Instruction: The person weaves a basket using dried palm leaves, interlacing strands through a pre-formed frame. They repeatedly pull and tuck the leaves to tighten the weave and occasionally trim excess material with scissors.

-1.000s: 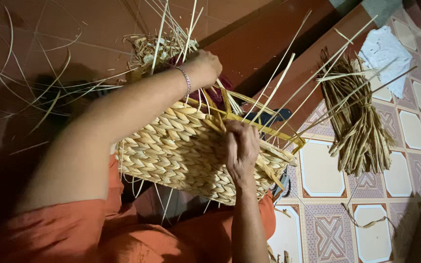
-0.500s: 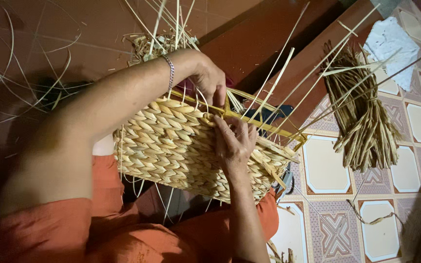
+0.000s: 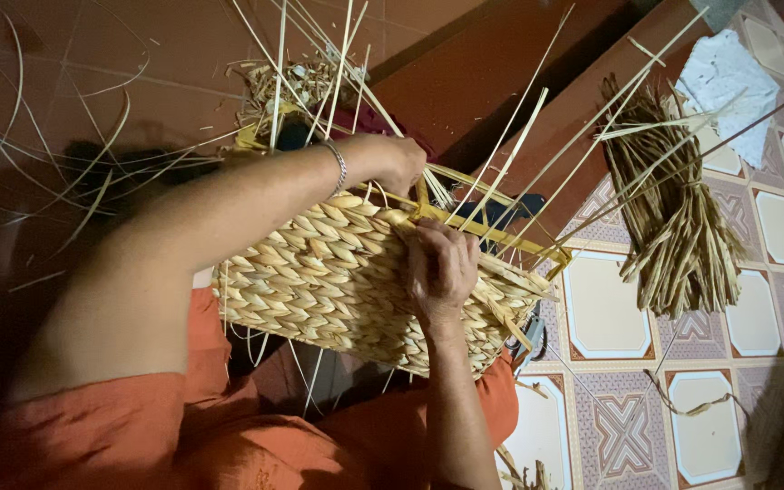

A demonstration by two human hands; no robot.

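A half-woven straw basket [image 3: 319, 281] lies on its side across my lap, its yellow frame rim [image 3: 492, 227] facing away from me. Long loose straw strands [image 3: 510, 154] fan out from the rim. My left hand [image 3: 399, 163], with a silver bracelet at the wrist, reaches over the basket and closes on the rim where the strands start. My right hand [image 3: 442, 268] rests on the woven wall just below the rim, its fingers curled around a straw strand in the top row of weave.
A bundle of dried straw [image 3: 673, 218] lies on the patterned tile floor [image 3: 610, 308] to the right, with a white cloth [image 3: 728, 82] beyond it. Thin loose strands [image 3: 65, 163] are scattered over the brown floor at the left. A brown step edge [image 3: 519, 73] runs diagonally behind the basket.
My left hand has come down from above the strands onto the rim. My right hand has shifted its fingers up the woven wall to the top row.
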